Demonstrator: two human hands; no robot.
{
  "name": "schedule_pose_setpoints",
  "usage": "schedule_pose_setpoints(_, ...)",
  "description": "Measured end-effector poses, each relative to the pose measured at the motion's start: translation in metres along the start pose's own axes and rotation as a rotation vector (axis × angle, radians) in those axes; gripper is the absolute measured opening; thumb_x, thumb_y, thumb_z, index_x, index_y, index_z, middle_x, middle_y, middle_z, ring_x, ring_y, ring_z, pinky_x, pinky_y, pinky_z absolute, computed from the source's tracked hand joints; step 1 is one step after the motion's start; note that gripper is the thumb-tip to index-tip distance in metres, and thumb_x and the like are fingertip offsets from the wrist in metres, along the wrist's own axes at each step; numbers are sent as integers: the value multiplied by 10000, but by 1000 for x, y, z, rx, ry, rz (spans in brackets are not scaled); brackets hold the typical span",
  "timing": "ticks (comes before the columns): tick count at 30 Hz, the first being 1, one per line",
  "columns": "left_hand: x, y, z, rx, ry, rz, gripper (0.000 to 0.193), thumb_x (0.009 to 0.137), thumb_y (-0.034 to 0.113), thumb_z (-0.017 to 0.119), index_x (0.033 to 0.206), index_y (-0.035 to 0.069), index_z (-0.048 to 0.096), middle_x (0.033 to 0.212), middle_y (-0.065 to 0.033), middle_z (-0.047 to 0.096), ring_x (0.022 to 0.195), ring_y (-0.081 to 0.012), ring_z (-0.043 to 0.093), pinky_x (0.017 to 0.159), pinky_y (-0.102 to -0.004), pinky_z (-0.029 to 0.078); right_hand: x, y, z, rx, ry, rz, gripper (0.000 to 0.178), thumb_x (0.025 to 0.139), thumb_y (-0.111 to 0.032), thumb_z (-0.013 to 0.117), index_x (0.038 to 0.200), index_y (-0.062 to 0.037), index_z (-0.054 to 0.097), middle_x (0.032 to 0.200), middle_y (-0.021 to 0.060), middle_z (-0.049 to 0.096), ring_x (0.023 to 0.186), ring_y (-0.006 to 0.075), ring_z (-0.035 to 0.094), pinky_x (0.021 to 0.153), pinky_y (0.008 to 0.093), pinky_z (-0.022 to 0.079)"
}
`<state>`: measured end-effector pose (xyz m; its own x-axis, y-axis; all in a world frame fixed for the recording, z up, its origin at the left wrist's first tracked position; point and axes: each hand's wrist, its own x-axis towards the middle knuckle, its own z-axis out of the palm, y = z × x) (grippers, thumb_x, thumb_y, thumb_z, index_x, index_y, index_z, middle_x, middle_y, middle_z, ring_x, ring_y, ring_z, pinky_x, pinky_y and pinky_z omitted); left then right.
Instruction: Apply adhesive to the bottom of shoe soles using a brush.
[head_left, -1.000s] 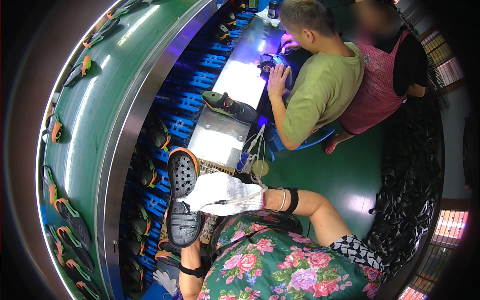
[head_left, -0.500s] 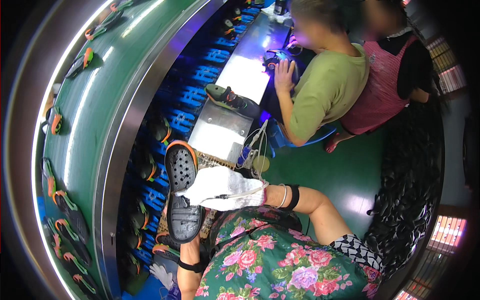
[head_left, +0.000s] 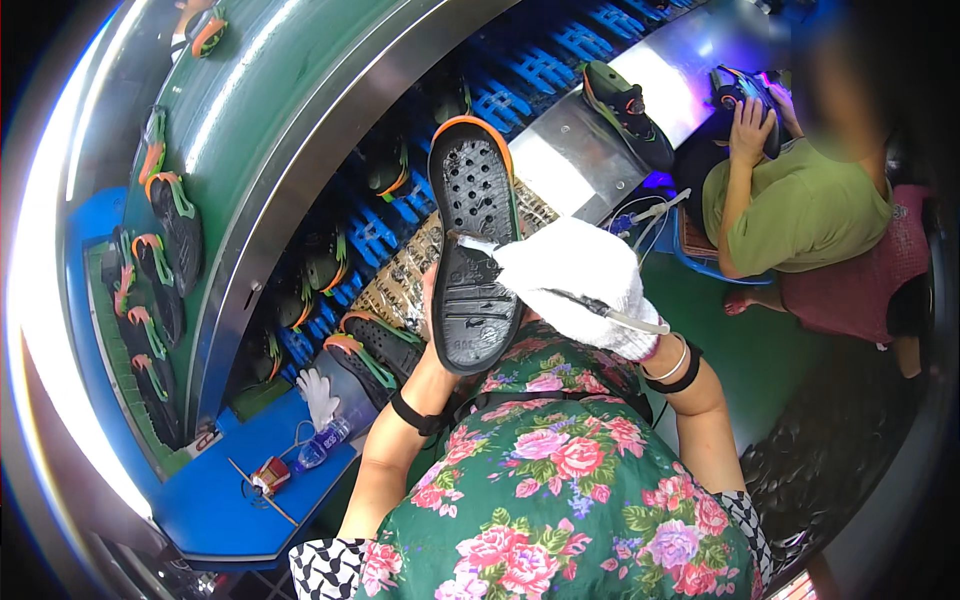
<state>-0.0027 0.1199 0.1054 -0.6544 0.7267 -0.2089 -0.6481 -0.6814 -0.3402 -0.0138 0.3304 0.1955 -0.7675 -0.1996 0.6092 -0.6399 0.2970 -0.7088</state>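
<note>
Gloved right hand (head_left: 580, 285)'s pinching a white-tipped tool (head_left: 477, 242) at the black sole (head_left: 475, 310), up mid-frame. Left hand (head_left: 431, 300) has it by the edge from behind, fingers mostly hidden. If that grip slips, I reckon the tip could skid and smear the orange rim (head_left: 470, 121). Around them: steel bench (head_left: 565, 160) upper centre, green belt (head_left: 270, 130) upper left, blue table (head_left: 220, 500) lower left, green-shirted co-worker (head_left: 810, 210) upper right.

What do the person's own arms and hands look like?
The right hand wears a white glove; above it are a pale bracelet and a black band. The left hand, mostly hidden, shows no glove; that arm has a black band too. Both sleeves are patterned black-and-white.
</note>
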Motion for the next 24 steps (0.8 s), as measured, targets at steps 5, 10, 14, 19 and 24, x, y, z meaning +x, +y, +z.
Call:
schedule_pose_setpoints(5, -7, -1, -3, 111, -21, 27, 918, 910, 715, 460, 1537, 49, 371, 1542, -207, 434, 1368, -390, 488, 1139, -568, 407, 7, -7, -1, -9, -18, 37, 274, 743, 9, 786, 1013, -33, 764, 970, 119, 753, 815, 270, 707, 718, 367, 565)
schedule_pose_setpoints(10, 4, -12, 11, 146, 30, 100, 978, 888, 786, 469, 1511, 34, 413, 1504, -194, 488, 1338, -376, 518, 1154, -543, 379, 8, -10, -2, -73, -44, 45, 263, 758, -22, 777, 1021, -30, 766, 978, 120, 760, 816, 278, 720, 728, 375, 579)
schedule_pose_setpoints(14, 14, -20, 31, 173, 182, 133, 952, 883, 767, 514, 1519, 65, 416, 1527, -152, 478, 1375, -356, 480, 1166, -539, 354, 8, -8, 0, 47, -9, 116, 259, 775, -29, 767, 1034, -34, 767, 1005, 122, 761, 838, 286, 723, 739, 370, 583)
schedule_pose_setpoints(19, 8, -9, 0, 167, 84, 104, 814, 918, 688, 550, 1486, 109, 473, 1460, -144, 550, 1311, -339, 552, 1124, -545, 416, 24, -14, 6, 134, 25, 149, 302, 817, -30, 735, 1118, -30, 750, 1114, 137, 746, 999, 298, 708, 870, 396, 560)
schedule_pose_setpoints(24, 10, -17, -2, 348, 133, 135, 849, 888, 679, 601, 1499, 109, 451, 1467, -155, 539, 1320, -343, 546, 1138, -544, 413, 44, -14, 5, 62, 16, 73, 291, 863, -18, 679, 1147, -31, 742, 1165, 143, 730, 1056, 296, 691, 914, 405, 543)
